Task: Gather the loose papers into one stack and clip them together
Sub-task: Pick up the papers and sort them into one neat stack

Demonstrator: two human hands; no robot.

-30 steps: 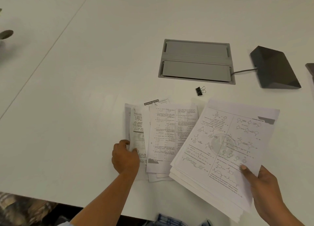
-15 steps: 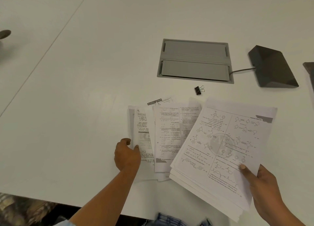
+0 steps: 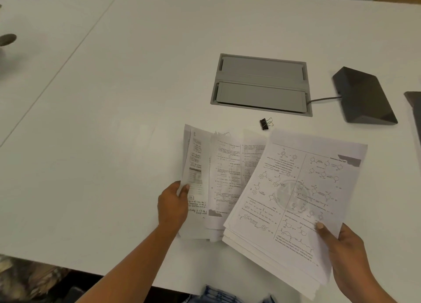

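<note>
Several printed sheets lie fanned near the front of the white table. My left hand grips their left edge, thumb on top, and that side is lifted and curled upward. A thicker stack of papers with chemistry diagrams overlaps them on the right; my right hand holds it at its lower right corner, thumb pressed on the top sheet. A small black binder clip lies on the table just beyond the papers, untouched.
A grey recessed cable hatch sits behind the clip. A dark wedge-shaped device with a cable stands to its right, and another dark object is cut off at the right edge. The table's front edge runs below my forearms.
My left hand has slid the left sheets rightward toward the stack and now lifts their left edge off the table. The right hand and its stack have barely moved.
</note>
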